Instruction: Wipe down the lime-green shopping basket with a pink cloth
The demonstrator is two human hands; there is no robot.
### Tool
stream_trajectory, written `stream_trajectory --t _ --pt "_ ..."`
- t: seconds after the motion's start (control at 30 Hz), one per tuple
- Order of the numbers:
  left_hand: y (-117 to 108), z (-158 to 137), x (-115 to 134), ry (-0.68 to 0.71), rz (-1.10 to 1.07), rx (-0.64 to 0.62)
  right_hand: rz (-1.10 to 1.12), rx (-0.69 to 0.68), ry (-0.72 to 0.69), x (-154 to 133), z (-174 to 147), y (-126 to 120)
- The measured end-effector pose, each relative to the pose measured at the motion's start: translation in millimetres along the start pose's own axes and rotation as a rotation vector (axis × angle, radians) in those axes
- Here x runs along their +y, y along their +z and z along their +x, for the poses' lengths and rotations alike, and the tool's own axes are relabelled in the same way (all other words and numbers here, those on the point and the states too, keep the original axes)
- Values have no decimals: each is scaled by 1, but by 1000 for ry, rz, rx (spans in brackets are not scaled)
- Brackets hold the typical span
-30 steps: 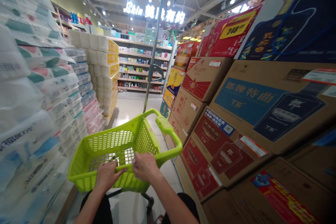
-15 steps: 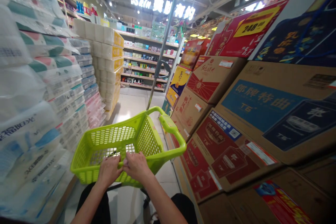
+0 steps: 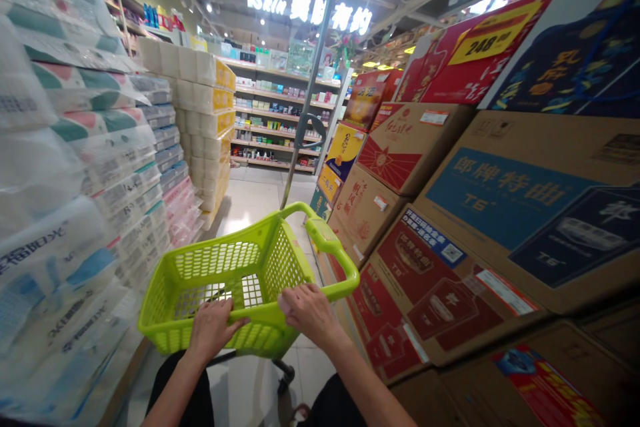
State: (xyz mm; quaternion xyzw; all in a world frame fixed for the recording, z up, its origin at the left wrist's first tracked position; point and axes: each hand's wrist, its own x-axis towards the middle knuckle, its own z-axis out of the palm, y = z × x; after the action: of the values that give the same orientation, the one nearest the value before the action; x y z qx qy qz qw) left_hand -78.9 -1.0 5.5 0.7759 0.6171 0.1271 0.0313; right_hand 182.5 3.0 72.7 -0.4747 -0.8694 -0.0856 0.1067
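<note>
A lime-green plastic shopping cart [image 3: 215, 333] stands sideways before me, its basket bare inside and its handle loop [image 3: 344, 267] at the right. My left hand [image 3: 213, 330] is wrapped over the near rim, with the thumb stretched along it to the right. Farther right on the same rim rests my right hand [image 3: 305, 307], its fingers curled over the edge close to the handle end. A gap separates the two hands. The undersides of my fingers are hidden by the rim and hands.
Stacked cartons [image 3: 480, 213] line the right side closely. Wrapped tissue packs [image 3: 115, 167] and pale paper rolls [image 3: 200, 107] are piled at left. Beyond the cart rises a slanted metal pole [image 3: 307, 100]. Stocked shelves [image 3: 280, 107] stand at the far end of the tiled floor [image 3: 245, 193].
My right hand has slid right along the rim, away from my left hand, toward the handle end. The left hand stays on the rim; its thumb is now stretched out.
</note>
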Motion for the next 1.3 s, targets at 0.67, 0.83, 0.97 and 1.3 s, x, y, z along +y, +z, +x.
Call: stream_trajectory --t 0.67,0.83,0.97,1.3 --pt "9 10 -2 29 9 -26 79 3 -46 -77 61 58" --pt "5 -10 -58 -74 65 3 75 -1 -45 -57 52 46" --pt "12 -21 -121 -197 67 -61 15 49 82 7 13 8" --pt "24 -20 -86 -174 76 -9 -4 60 -62 -51 40 60"
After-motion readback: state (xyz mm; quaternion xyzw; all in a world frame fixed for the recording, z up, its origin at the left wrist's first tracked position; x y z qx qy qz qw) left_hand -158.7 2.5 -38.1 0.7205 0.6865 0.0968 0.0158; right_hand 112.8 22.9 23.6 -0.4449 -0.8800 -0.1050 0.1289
